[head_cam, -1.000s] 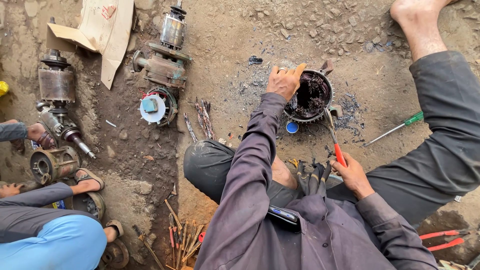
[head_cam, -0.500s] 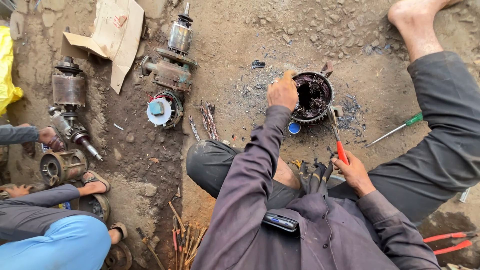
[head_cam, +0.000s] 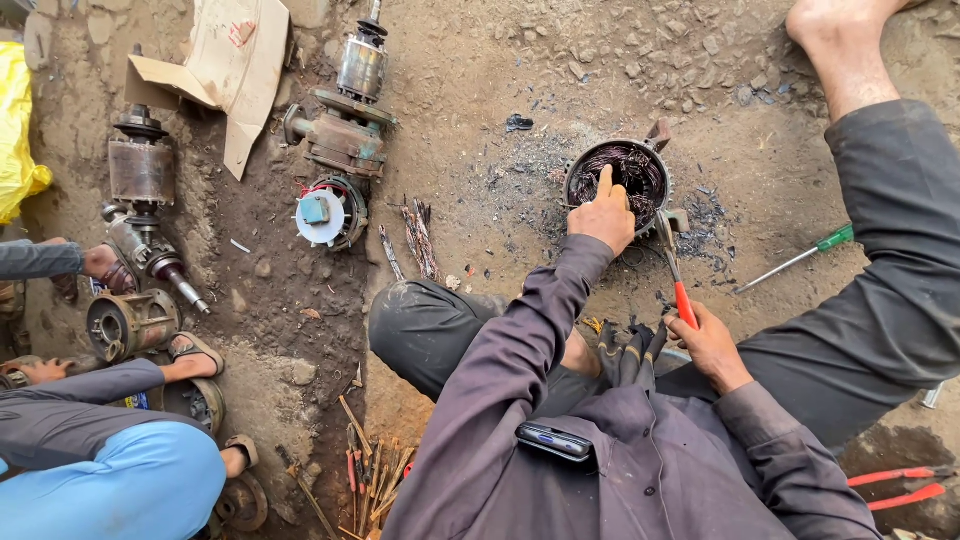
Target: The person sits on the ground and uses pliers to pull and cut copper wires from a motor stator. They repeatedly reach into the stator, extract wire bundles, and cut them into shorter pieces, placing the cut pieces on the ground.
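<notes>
A round metal motor stator [head_cam: 648,163] with dark copper windings lies on the dirt in front of me. My left hand [head_cam: 603,212] rests on its near rim, fingers curled, index finger stretched over the windings. My right hand [head_cam: 710,342] grips a red-handled tool [head_cam: 683,302], and the tool's metal tip reaches the stator's right edge. My knees are spread on either side, and a phone [head_cam: 553,440] sticks out of my chest pocket.
A green-handled screwdriver [head_cam: 805,256] lies right of the stator, red-handled pliers [head_cam: 900,490] at bottom right. On the left lie rotors [head_cam: 140,170], a motor housing [head_cam: 348,128], a white-capped part [head_cam: 320,216], cardboard [head_cam: 238,62] and a yellow bag [head_cam: 16,130]. Another person [head_cam: 100,475] crouches at lower left.
My left hand slid from the stator's left rim to its near rim, and the index finger now points into the windings. My right hand kept the red-handled tool at the stator's right edge.
</notes>
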